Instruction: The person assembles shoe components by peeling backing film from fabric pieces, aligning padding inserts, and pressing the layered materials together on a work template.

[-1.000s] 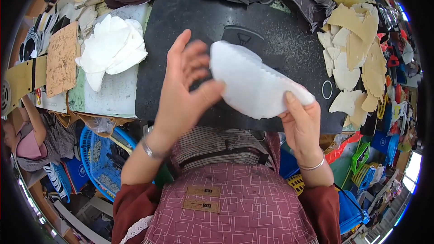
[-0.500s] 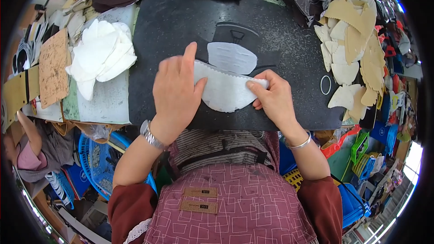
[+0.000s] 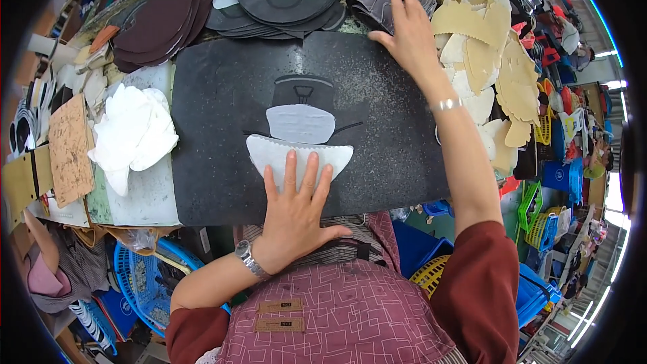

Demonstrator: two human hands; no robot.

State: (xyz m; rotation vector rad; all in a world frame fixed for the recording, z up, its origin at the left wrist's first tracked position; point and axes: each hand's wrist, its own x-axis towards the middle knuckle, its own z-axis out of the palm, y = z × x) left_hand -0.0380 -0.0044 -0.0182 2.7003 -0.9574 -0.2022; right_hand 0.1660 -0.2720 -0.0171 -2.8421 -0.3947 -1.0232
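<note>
My left hand [image 3: 296, 202] lies flat, fingers spread, on a white crescent-shaped piece [image 3: 341, 156] with a pinked upper edge. Just beyond it, a smaller white patch [image 3: 300, 123] rests on a dark grey cut piece [image 3: 304, 87] with a small printed outline, and the dark piece is hard to tell from the black mat [image 3: 222, 128]. At the far right, my right hand [image 3: 416, 44] is stretched out over a bundle of dark, light-lined cut pieces [image 3: 374, 10]. Its fingers are apart; whether they touch the bundle I cannot tell.
White cut pieces [image 3: 135, 131] are heaped at the left, beside a brown board [image 3: 71, 152]. Along the back lie maroon pieces [image 3: 155, 20] and stacked dark round pieces [image 3: 286, 10]. Beige pieces [image 3: 478, 40] pile up at the right. A blue basket [image 3: 135, 276] stands below the table.
The white crescent has left both hands' hold and now lies on the mat below the white patch. My left hand has flattened onto it; my right hand has moved away to the far right.
</note>
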